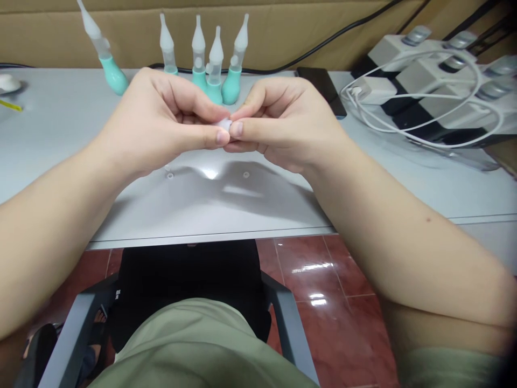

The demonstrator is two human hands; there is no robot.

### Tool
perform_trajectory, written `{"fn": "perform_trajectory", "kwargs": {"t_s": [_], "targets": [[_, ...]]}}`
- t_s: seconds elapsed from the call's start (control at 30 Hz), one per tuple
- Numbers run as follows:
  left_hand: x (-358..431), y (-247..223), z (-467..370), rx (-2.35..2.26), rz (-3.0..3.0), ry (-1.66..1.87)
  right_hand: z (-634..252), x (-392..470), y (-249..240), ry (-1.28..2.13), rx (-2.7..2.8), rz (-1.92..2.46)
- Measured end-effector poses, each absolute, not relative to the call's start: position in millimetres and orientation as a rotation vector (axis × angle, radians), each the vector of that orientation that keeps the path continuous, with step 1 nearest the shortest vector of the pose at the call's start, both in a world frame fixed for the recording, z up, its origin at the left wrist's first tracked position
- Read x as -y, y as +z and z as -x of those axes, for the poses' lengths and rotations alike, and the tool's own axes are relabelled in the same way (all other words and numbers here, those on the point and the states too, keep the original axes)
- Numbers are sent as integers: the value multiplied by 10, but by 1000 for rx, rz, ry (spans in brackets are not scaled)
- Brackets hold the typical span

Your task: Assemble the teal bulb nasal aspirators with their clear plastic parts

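My left hand (181, 118) and my right hand (274, 121) meet above the table, thumbs and fingertips pinched together. Between them is a small whitish translucent piece (225, 124), mostly covered by the fingers, so its exact kind cannot be made out. Both hands grip it. Below them on the tabletop lie a small white ring (170, 175) and another small white ring (246, 174). Behind the hands stand several nasal aspirators with teal bulbs and white pointed tips, among them one at the left (109, 64) and one at the right (234, 70).
A dark phone (323, 89) lies behind my right hand. To the right are a white charger (374, 90) with a looped white cable (428, 143) and several grey-and-black devices (428, 78). A black cable (323, 43) runs along the back. The table's front edge (210, 237) is near me.
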State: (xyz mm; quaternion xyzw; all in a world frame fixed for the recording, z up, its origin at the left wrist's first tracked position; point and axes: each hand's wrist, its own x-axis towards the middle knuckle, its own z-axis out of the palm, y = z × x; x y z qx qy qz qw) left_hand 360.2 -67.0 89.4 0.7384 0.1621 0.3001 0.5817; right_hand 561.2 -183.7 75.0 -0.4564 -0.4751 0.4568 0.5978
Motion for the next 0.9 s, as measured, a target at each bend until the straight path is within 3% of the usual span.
{"fn": "perform_trajectory", "kwargs": {"t_s": [0.7,0.9], "targets": [[650,844,-3573,-445,-1800,660,-5715,1841,766,1008,1207,1111],[617,847,-3593,-540,-1703,741,-5886,1740,778,369,1157,1264]]}}
